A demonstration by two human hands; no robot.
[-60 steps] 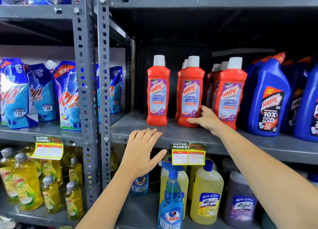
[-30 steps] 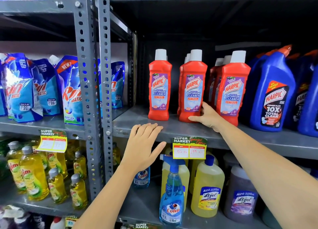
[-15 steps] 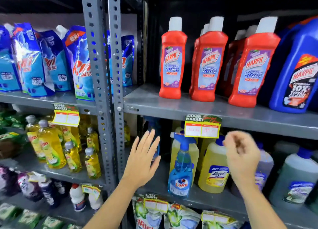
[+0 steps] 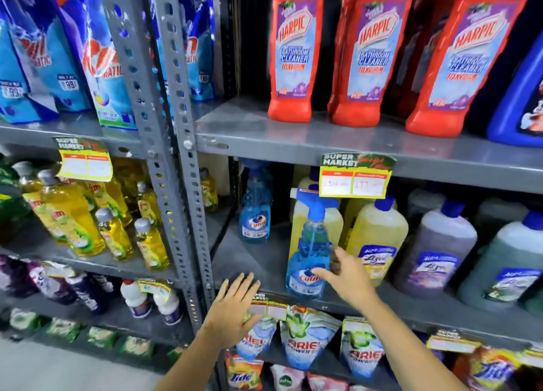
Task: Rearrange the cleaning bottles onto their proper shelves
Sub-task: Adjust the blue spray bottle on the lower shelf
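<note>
A blue Colin spray bottle [image 4: 308, 252] stands at the front of the middle shelf [image 4: 258, 261]. My right hand [image 4: 348, 276] is open beside it, fingers spread and touching its lower right side. My left hand [image 4: 232, 308] is open, fingers apart, over the shelf's front edge to the left of the bottle, holding nothing. A second Colin spray bottle [image 4: 255, 211] stands further back on the same shelf. Red Harpic bottles [image 4: 292, 52] line the shelf above, with a blue Harpic bottle [image 4: 520, 97] at the right.
Yellow Lizol bottles [image 4: 376, 238] and purple and green ones [image 4: 437, 252] stand right of the spray bottle. A grey slotted upright [image 4: 173, 144] divides the racks. Yellow dish-liquid bottles [image 4: 76, 223] fill the left rack, detergent pouches [image 4: 308, 343] the shelf below. A price tag [image 4: 355, 176] hangs overhead.
The view has dropped and moved closer to the middle shelf. My right hand left the red Harpic bottles and came down to the front Colin bottle. My left hand lowered to the shelf edge.
</note>
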